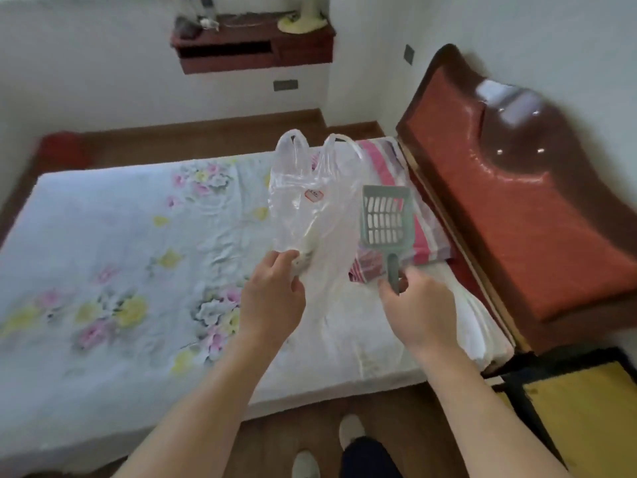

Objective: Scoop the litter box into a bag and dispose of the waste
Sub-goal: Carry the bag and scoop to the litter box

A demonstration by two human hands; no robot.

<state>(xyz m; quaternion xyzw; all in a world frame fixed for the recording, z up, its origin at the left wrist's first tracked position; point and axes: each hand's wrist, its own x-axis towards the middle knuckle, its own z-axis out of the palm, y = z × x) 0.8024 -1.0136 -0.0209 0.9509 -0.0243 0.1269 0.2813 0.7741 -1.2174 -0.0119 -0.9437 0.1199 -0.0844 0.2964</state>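
Observed from the head view: the person stands at the near edge of a bed (120, 236) covered with a floral sheet.

The left hand (272, 298) is clenched on a clear plastic carrier bag (320, 208). It grips the film low down, so the two loop handles stand up at the far end. A small pale object sits at the fingertips; what it is cannot be told.

The right hand (417, 305) grasps the handle of a grey-green slotted litter scoop (386, 219). The blade points away, just right of the bag and above a folded striped cloth (424, 232).

A red padded headboard (499, 188) stands on the right. A dark red wall shelf (255, 46) hangs on the far wall.

A yellow surface in a dark frame (586, 408) lies at near right; its nature is unclear.
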